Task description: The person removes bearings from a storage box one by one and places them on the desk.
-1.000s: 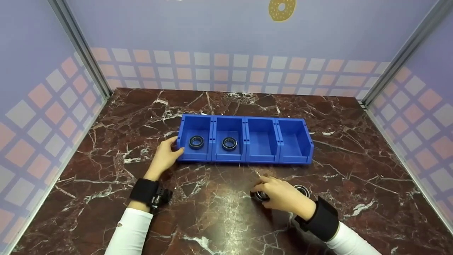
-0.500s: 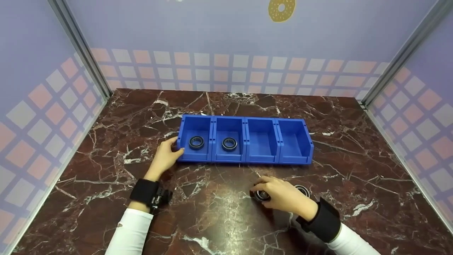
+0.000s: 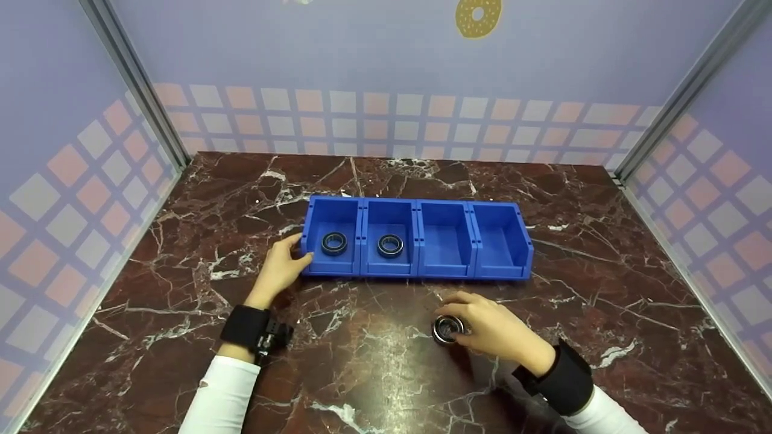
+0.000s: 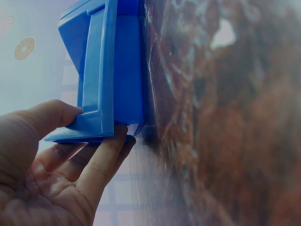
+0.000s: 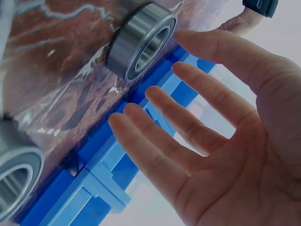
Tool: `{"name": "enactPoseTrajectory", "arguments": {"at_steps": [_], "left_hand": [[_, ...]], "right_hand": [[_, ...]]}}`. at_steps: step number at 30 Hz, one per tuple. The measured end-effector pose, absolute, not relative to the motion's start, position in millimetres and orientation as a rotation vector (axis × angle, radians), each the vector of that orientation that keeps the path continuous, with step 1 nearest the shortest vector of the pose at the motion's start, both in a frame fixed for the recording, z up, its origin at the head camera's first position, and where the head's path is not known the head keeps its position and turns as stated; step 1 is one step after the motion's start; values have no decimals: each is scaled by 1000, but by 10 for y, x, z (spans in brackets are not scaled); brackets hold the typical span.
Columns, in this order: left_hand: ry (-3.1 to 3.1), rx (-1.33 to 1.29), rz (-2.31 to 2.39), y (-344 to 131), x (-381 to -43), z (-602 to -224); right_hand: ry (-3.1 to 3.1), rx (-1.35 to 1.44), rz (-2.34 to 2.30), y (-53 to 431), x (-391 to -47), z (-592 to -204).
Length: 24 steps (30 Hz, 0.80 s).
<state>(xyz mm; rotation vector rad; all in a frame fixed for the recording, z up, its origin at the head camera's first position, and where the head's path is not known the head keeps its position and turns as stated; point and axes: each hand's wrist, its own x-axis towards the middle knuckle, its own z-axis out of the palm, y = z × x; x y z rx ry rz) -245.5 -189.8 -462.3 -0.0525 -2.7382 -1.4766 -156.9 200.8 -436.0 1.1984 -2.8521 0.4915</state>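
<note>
Bins (image 3: pixel 418 242) sit pinched by the left hand (image 3: pixel 282 265) — probably for steadiness — while the right hand (image 3: pixel 494 325), fingers spread, grasps nothing near a metal ring (image 5: pixel 133 41).

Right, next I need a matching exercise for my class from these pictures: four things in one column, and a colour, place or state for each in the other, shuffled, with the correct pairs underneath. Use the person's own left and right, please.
Column one
1. Left hand
2. Right hand
3. Bins
4. Doughnut picture

Column two
A. Blue, four in a row
B. On the back wall
C. Fingers extended, close to a metal ring on the table
D. Holding the bins at one end

Right pairs
1-D
2-C
3-A
4-B
</note>
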Motion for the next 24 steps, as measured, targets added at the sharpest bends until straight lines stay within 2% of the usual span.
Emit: {"name": "enactPoseTrajectory", "arguments": {"at_steps": [24], "left_hand": [[-2756,-51,-1440,-1904,-2444,-4612]], "right_hand": [[-2828,806,637,2390,-1663,-4346]]}}
